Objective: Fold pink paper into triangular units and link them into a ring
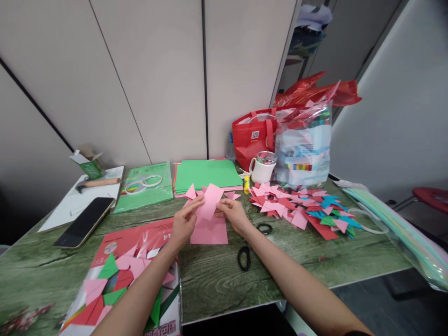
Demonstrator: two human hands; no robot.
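Left of the smooth white handled mug, the rectangular pink paper sheet looks matt. Right of and behind the mug, the crumpled red plastic bag shines; under the mug, the green tabletop looks wood-grained.

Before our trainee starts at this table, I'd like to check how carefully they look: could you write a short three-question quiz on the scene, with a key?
1. Multiple choice: what colour is the paper raised between the left hand and the right hand? (a) green (b) pink (c) blue
2. True or false: the hammer lies inside the red bag.
3. Fill the gap: the white ___ stands between the yellow tube and the clear plastic bag.

Key:
1. b
2. False; the hammer lies near the phone.
3. mug
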